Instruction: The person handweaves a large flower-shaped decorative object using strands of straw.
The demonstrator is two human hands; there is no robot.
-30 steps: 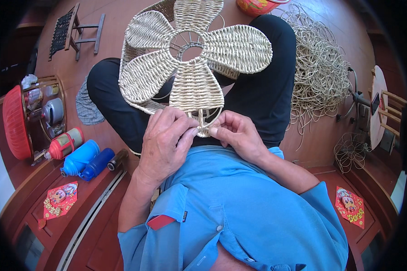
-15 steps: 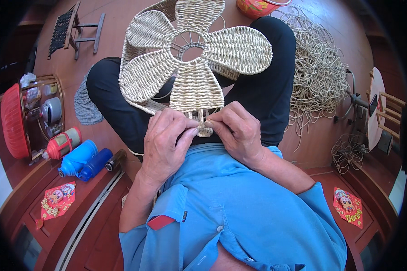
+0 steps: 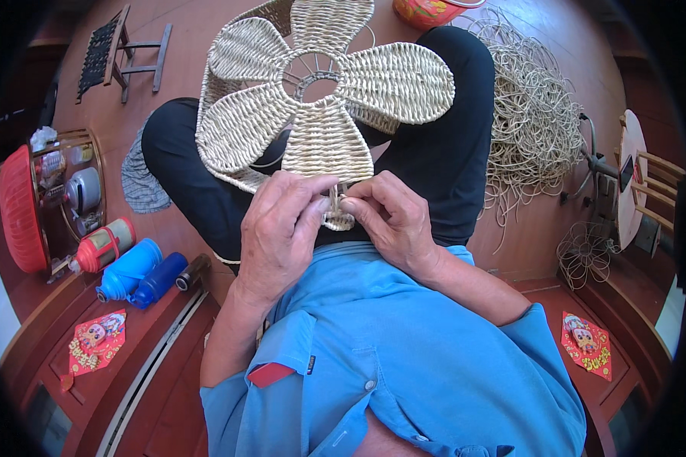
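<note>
A pale straw-cord woven flower piece point(image 3: 328, 143) lies across my lap, with broad petals around an open wire-spoked centre. Its near petal narrows into bare frame strands and a small woven end point(image 3: 338, 222) between my hands. My left hand point(image 3: 277, 228) is closed at the left of this gap, thumb and forefinger pinched at the strands. From the right, my right hand point(image 3: 395, 222) pinches a strand of straw cord point(image 3: 344, 199) there. My fingertips partly hide the strand. Behind the petals, a woven side wall point(image 3: 208, 114) curves round on the left.
A large heap of loose straw cord point(image 3: 537, 122) lies on the floor to the right, near a wire flower frame point(image 3: 585, 255). Several flasks point(image 3: 133, 266) and a rack point(image 3: 91, 183) stand at left. A stool point(image 3: 118, 57) and a red bucket point(image 3: 427, 11) are farther off.
The view has shifted slightly, so the flower piece appears a little farther left. My left forefinger has lifted and stretched out along the petal's edge; both hands stay at the same gap.
</note>
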